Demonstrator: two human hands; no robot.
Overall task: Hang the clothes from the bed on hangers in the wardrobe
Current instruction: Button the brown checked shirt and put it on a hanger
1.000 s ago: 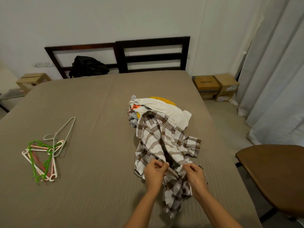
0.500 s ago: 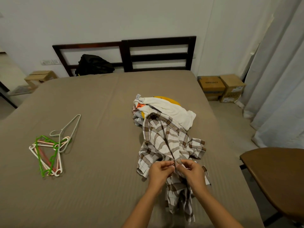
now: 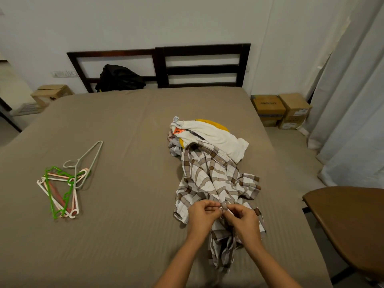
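Observation:
A brown-and-white plaid shirt point(image 3: 212, 177) lies stretched toward me on the taupe bed point(image 3: 128, 235). My left hand point(image 3: 202, 215) and my right hand point(image 3: 243, 220) meet at its front edge, both pinching the fabric around a small button between the fingertips. Behind the shirt sits a heap of clothes: a white garment point(image 3: 214, 136) over a yellow one point(image 3: 214, 123). A pile of plastic hangers point(image 3: 62, 188), green, white and pink, lies on the bed's left side. The wardrobe is out of view.
A dark headboard point(image 3: 199, 67) with a black bag point(image 3: 119, 77) against it stands at the far end. Cardboard boxes point(image 3: 280, 110) sit on the floor at right, beside white curtains point(image 3: 357, 100). A brown chair seat point(image 3: 353, 221) juts in at right.
My hands have come together from a spread hold on the shirt's lower edge and now pinch one spot on its front. The view shifted slightly; the shirt's lower part bunched up.

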